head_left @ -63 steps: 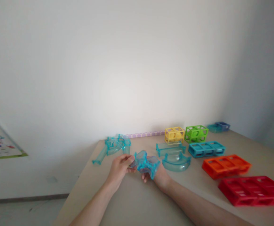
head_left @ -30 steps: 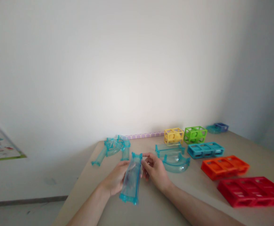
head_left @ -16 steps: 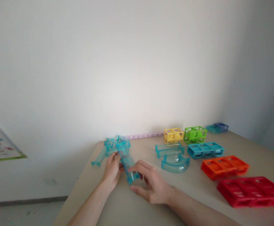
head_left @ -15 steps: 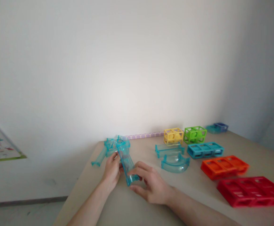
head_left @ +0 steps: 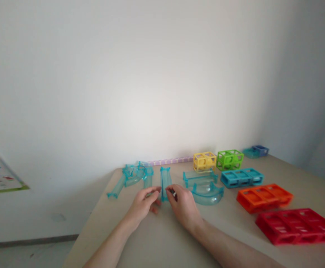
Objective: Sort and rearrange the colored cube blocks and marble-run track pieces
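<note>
A straight see-through blue track piece (head_left: 166, 178) lies lengthwise on the table between my hands. My left hand (head_left: 145, 206) is at its left edge, fingers loosely curved and apart, tips at or just beside the rim; contact is hard to tell. On the opposite side, my right hand (head_left: 183, 204) has thumb and forefinger closed at the near right edge of the piece. To the left are more clear blue track pieces (head_left: 134, 173), grouped together. A curved clear blue piece (head_left: 209, 195) sits right of my right hand, with another straight piece (head_left: 200, 178) behind it.
Open-frame blocks stand along the right: yellow (head_left: 204, 162), green (head_left: 229, 160), blue (head_left: 242, 178), orange (head_left: 265, 197) and red (head_left: 298, 226). A patterned purple strip (head_left: 170, 161) runs along the wall. Dark blue and teal pieces (head_left: 258, 150) sit in the far corner.
The straight track piece has moved right and down from its raised, tilted position onto the table. My left hand has shifted right and loosened; my right hand has moved to its right edge.
</note>
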### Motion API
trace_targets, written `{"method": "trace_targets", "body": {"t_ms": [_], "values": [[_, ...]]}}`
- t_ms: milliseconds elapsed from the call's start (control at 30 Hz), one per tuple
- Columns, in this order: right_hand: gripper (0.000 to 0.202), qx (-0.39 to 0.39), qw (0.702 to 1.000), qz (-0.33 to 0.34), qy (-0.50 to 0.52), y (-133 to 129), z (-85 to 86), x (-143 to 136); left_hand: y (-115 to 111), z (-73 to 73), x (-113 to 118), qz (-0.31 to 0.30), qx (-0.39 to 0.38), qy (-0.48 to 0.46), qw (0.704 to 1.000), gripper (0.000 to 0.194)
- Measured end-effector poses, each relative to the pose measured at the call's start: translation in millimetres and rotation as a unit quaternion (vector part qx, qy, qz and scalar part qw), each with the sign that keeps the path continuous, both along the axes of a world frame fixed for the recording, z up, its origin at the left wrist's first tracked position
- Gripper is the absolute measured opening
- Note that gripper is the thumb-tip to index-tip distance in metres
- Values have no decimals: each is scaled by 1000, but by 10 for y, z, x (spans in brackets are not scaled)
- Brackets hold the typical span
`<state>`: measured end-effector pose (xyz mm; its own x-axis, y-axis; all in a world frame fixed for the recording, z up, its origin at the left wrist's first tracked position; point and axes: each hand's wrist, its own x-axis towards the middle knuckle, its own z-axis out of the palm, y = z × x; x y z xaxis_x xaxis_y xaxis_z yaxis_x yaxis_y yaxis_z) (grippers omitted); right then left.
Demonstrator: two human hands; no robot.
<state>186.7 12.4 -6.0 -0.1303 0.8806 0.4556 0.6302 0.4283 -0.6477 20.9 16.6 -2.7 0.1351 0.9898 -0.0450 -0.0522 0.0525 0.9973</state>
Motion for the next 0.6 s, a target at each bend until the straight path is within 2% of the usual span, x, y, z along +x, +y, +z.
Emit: {"method": "trace_targets", "body": {"t_ms": [300, 600], "values": [[24, -27, 997, -41, -60, 44, 15, 2, -15, 23, 3, -57, 14, 94, 994, 42], [28, -36, 991, -65, -114, 43, 5, 4, -29, 39, 0, -84, 16, 106, 991, 42]]}}
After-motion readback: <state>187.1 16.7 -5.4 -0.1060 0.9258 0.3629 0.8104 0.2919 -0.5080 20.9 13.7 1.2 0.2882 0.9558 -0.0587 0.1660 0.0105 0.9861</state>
